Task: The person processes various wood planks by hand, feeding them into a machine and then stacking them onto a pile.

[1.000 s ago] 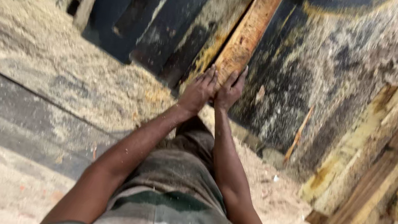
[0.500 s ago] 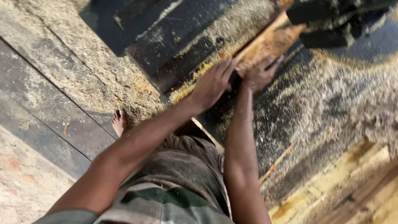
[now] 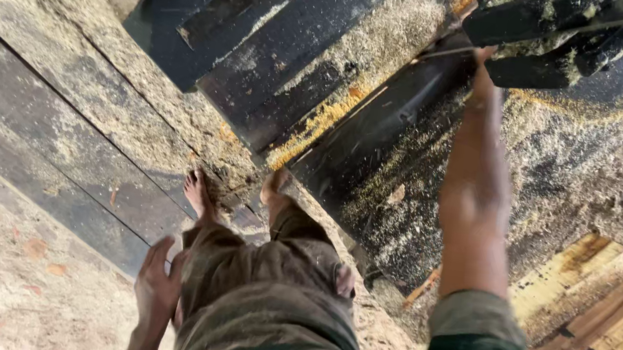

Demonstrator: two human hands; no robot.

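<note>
Looking down at bare feet on a sawdust-covered floor (image 3: 7,264), dark steel machine bed (image 3: 377,159) running up the middle of the frame. Right hand (image 3: 485,66) stretched to the upper right, reaching the black machine part (image 3: 559,27) near the top edge; fingers tucked against or under it, so can't tell how far curled or whether actually gripping anything. Left hand (image 3: 159,287) hanging low at lower left beside the shorts, fingers loosely spread, holding nothing.

That black part looks like heavy, rigid cast metal, dusted with sawdust, so probably gritty rather than slick. Not something to budge with one hand, by the look of it; best hold probably along the lower edge where the right hand already sits. Stack of yellowish planks (image 3: 610,322) at lower right, well apart from both hands. Thin metal rod (image 3: 445,53) just left of the right hand.
</note>
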